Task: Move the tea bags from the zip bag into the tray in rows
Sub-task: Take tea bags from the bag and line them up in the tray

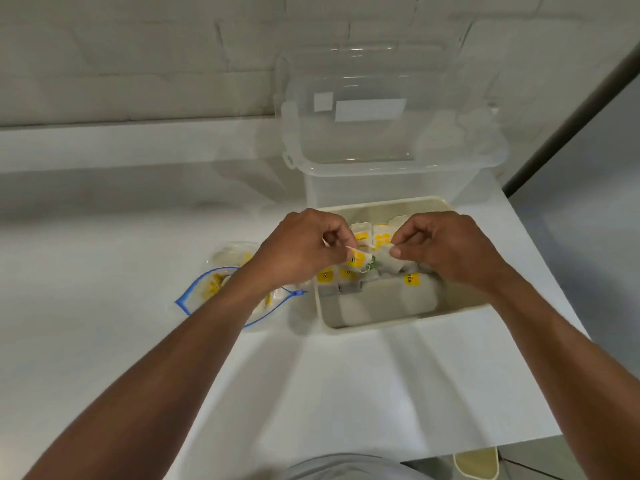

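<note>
A cream tray [388, 322] sits on the white counter with several tea bags [379, 237] with yellow tags lying in rows in its far half. Both hands hover over the tray. My left hand [298, 245] pinches the yellow tag of one tea bag [358, 258], and my right hand [446, 249] pinches the pouch end of that same bag. The clear zip bag [221, 284] with a blue seal lies open to the left of the tray, partly under my left forearm, with several tea bags inside.
A clear plastic storage box [391, 161] stands right behind the tray, with its lid propped against the wall. The counter's right edge [540, 268] runs close beside the tray. A cream object [476, 464] lies on the floor below the front edge.
</note>
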